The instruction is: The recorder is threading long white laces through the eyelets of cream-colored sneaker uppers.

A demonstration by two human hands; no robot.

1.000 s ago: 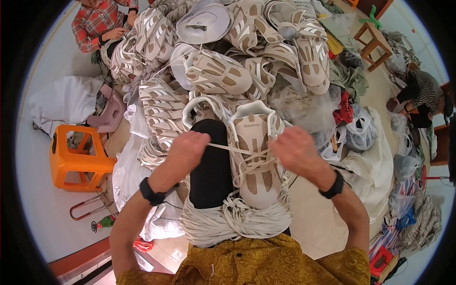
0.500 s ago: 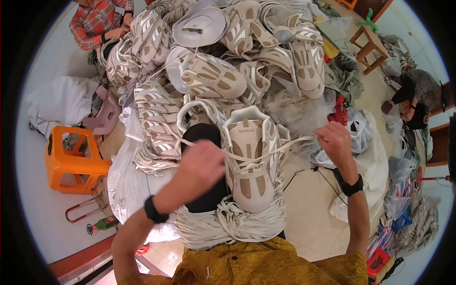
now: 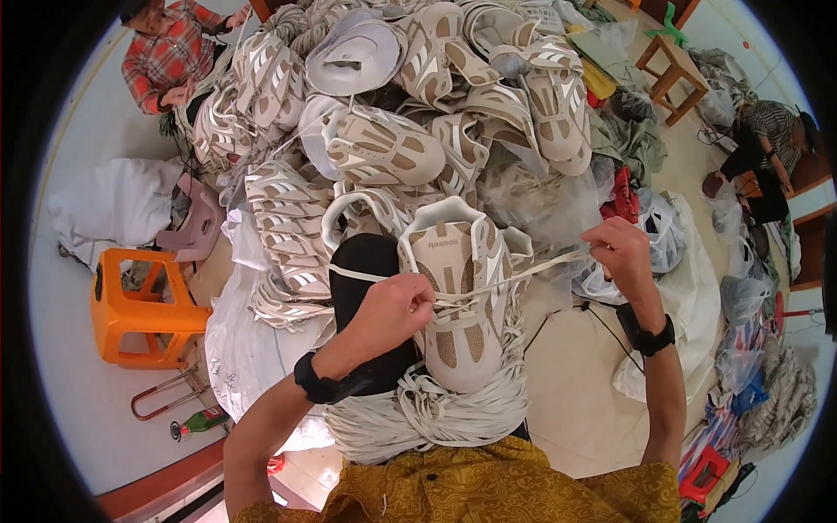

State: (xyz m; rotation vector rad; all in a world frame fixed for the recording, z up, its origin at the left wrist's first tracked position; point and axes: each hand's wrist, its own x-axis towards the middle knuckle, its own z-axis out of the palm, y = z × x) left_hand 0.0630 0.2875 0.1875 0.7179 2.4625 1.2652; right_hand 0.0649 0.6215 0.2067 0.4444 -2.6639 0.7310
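A beige and white shoe upper (image 3: 449,257) with mesh panels stands toe toward me, a cream shoelace (image 3: 545,266) threaded across its front. My right hand (image 3: 621,248), to the right of the upper, is closed on one stretched end of the lace. Over the upper's left side, my left hand (image 3: 388,314) is closed in a pinch on the lace; a loose length trails from it to the left. Beneath that hand lies a black rounded form (image 3: 370,261). A thick bundle of white laces (image 3: 418,418) rests against my body, below the toe.
A large heap of similar uppers (image 3: 384,144) lies beyond, with a stacked row (image 3: 292,227) at left. An orange stool (image 3: 144,305) stands left, a wooden stool (image 3: 671,78) far right. Two other people work at far left and far right. Plastic bags (image 3: 663,231) lie right.
My left hand has moved a little right and down, onto the upper's left edge. My right hand has shifted slightly right, keeping the lace stretched. The person at far left has raised a hand.
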